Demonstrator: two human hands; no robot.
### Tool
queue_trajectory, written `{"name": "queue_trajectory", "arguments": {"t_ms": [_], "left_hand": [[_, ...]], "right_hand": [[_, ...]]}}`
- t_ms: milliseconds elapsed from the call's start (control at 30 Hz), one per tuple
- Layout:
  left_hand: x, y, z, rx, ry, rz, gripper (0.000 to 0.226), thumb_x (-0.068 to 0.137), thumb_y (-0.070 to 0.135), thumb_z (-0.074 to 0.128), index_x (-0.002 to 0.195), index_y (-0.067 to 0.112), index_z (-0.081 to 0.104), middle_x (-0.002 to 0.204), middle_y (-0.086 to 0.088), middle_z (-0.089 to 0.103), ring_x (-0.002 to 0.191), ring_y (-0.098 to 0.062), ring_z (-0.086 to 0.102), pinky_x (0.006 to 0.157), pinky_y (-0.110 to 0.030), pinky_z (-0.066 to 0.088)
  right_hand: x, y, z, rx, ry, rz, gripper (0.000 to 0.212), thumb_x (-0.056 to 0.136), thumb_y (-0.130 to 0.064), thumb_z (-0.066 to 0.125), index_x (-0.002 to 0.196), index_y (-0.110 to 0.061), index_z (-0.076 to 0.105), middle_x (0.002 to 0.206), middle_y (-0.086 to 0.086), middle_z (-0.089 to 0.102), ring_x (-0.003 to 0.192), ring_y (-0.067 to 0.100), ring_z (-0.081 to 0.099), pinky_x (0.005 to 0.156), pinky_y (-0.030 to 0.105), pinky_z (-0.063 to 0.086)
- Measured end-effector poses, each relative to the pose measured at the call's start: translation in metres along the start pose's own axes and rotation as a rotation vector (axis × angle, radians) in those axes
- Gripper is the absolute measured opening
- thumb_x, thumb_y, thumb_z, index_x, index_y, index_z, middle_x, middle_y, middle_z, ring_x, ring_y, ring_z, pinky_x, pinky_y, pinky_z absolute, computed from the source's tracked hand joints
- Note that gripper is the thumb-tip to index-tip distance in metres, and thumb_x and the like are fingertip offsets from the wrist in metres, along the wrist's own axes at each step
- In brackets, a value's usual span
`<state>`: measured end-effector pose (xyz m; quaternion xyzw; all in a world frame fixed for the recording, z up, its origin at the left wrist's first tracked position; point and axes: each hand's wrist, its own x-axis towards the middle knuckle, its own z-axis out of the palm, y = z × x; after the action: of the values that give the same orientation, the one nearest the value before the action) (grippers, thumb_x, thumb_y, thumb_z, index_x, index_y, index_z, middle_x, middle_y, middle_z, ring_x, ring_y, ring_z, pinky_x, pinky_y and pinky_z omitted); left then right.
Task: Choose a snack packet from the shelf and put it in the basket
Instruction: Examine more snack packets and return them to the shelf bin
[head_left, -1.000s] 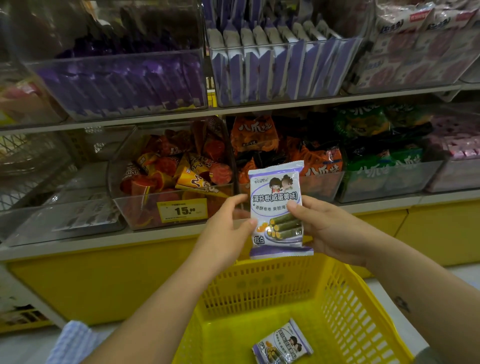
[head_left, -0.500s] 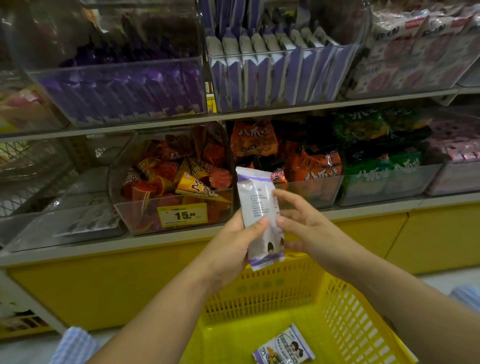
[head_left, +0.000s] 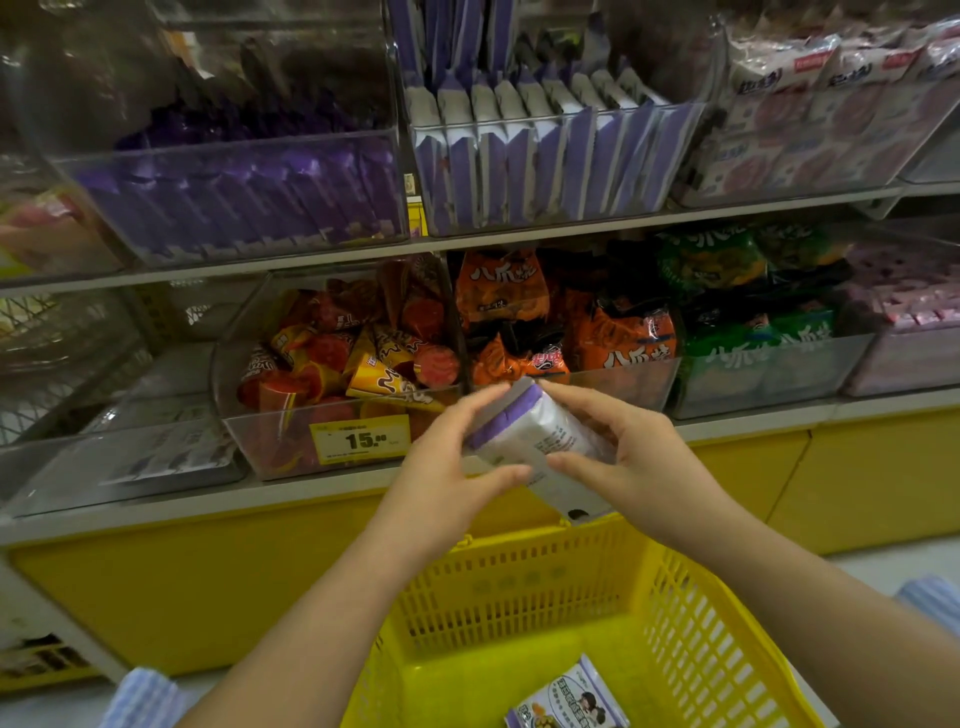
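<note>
A white and purple snack packet (head_left: 540, 441) is held tilted above the far rim of the yellow basket (head_left: 685, 613), its plain back side facing me. My left hand (head_left: 447, 478) holds its left edge between thumb and fingers. My right hand (head_left: 623, 462) holds the right side, thumb under and fingers over it. A second packet of the same kind (head_left: 569, 699) lies on the basket's floor.
The shelf holds clear bins: purple packets (head_left: 249, 192) and white-purple packets (head_left: 545, 156) on the upper level, red-orange cones (head_left: 353, 358), orange bags (head_left: 618, 332) and green bags (head_left: 748, 332) below. A yellow price tag (head_left: 359, 440) sits on the cone bin. A yellow base panel runs below the shelf.
The packet has been turned from front-facing to its back and tipped from upright to slanted. Both hands stayed on it, slightly higher over the basket rim.
</note>
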<state>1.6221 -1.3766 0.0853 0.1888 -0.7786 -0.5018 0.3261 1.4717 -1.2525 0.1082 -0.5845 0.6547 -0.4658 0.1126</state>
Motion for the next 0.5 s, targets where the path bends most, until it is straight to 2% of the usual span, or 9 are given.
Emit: {"name": "queue_trajectory", "arguments": {"t_ms": [67, 133, 200, 267, 367, 500], "left_hand": [[0.000, -0.001, -0.003, 0.055, -0.013, 0.037, 0.048, 0.080, 0.011, 0.075, 0.110, 0.045, 0.059, 0.105, 0.018, 0.068, 0.099, -0.002, 0.064, 0.085, -0.029, 0.051], [0.002, -0.002, -0.008, 0.036, -0.028, 0.026, 0.039, 0.081, 0.009, 0.074, 0.101, 0.041, 0.063, 0.097, 0.014, 0.070, 0.094, -0.008, 0.065, 0.081, -0.031, 0.052], [0.004, -0.001, -0.013, -0.044, -0.029, -0.005, 0.035, 0.079, 0.009, 0.075, 0.102, 0.033, 0.064, 0.097, 0.008, 0.072, 0.094, -0.015, 0.066, 0.083, -0.036, 0.054], [0.006, 0.000, -0.018, -0.152, -0.002, -0.033, 0.035, 0.074, 0.014, 0.075, 0.104, 0.026, 0.063, 0.096, 0.008, 0.072, 0.093, -0.012, 0.067, 0.081, -0.033, 0.057], [0.010, 0.000, -0.029, -0.319, 0.049, -0.067, 0.039, 0.068, 0.014, 0.071, 0.106, 0.019, 0.062, 0.096, 0.005, 0.074, 0.092, -0.011, 0.070, 0.073, -0.024, 0.057], [0.012, -0.002, -0.034, -0.476, 0.056, -0.125, 0.042, 0.069, 0.009, 0.067, 0.110, 0.016, 0.060, 0.100, 0.000, 0.074, 0.096, -0.018, 0.071, 0.072, -0.024, 0.057]], "right_hand": [[0.000, -0.002, 0.000, -0.042, 0.023, -0.008, 0.060, 0.080, -0.016, 0.077, 0.134, -0.031, 0.055, 0.119, -0.019, 0.064, 0.110, -0.008, 0.058, 0.092, 0.020, 0.052], [0.000, -0.003, -0.003, -0.049, 0.031, -0.007, 0.059, 0.076, -0.022, 0.080, 0.129, -0.033, 0.057, 0.113, -0.019, 0.066, 0.105, -0.009, 0.059, 0.088, 0.017, 0.053], [0.001, -0.001, -0.009, -0.053, 0.036, 0.008, 0.058, 0.073, -0.024, 0.082, 0.125, -0.033, 0.058, 0.110, -0.021, 0.066, 0.103, -0.011, 0.059, 0.086, 0.012, 0.051], [0.003, 0.001, -0.018, -0.067, 0.030, 0.053, 0.051, 0.072, -0.024, 0.083, 0.117, -0.034, 0.060, 0.107, -0.023, 0.066, 0.099, -0.010, 0.061, 0.083, 0.009, 0.050], [0.004, 0.006, -0.031, 0.074, 0.040, 0.133, 0.032, 0.076, -0.012, 0.078, 0.099, -0.030, 0.065, 0.093, -0.015, 0.073, 0.089, 0.000, 0.068, 0.078, 0.016, 0.055], [0.004, 0.007, -0.035, 0.199, 0.094, 0.134, 0.014, 0.080, -0.008, 0.073, 0.086, -0.020, 0.070, 0.085, -0.006, 0.075, 0.080, 0.008, 0.071, 0.077, 0.016, 0.055]]}}
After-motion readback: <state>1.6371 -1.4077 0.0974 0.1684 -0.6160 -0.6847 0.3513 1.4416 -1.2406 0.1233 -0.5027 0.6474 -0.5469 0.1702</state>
